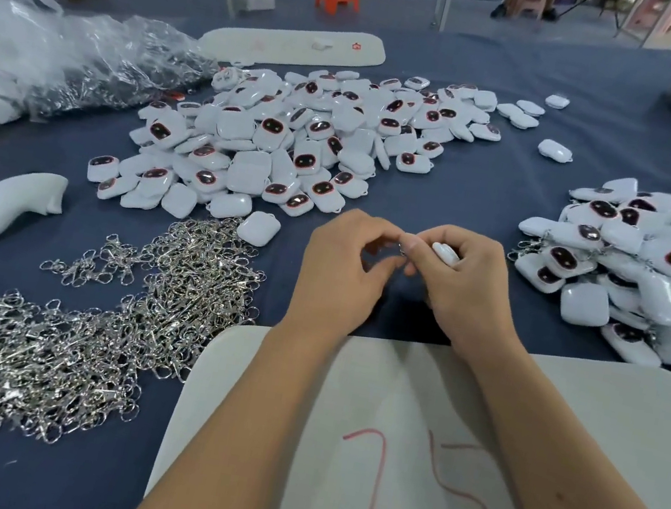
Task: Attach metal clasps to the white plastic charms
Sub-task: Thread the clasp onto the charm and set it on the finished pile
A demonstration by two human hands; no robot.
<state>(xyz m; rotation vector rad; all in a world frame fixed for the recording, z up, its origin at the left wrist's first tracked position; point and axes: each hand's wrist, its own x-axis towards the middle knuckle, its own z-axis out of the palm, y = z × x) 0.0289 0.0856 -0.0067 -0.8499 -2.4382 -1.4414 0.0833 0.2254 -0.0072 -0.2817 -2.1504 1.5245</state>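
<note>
Clasp meets charm between our two hands
Our right hand (466, 277) pinches the white charm (446, 253), its loop end toward the left hand (345, 263), whose fingers (391, 232) pinch the small metal clasp (403, 248) touching it

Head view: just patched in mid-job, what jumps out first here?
The two hands meet at centre: the right hand holds a white charm, the left hand pinches a small clasp against it. A glittering heap of metal clasps sprawls lower left, and piles of white charms lie beyond.
</note>
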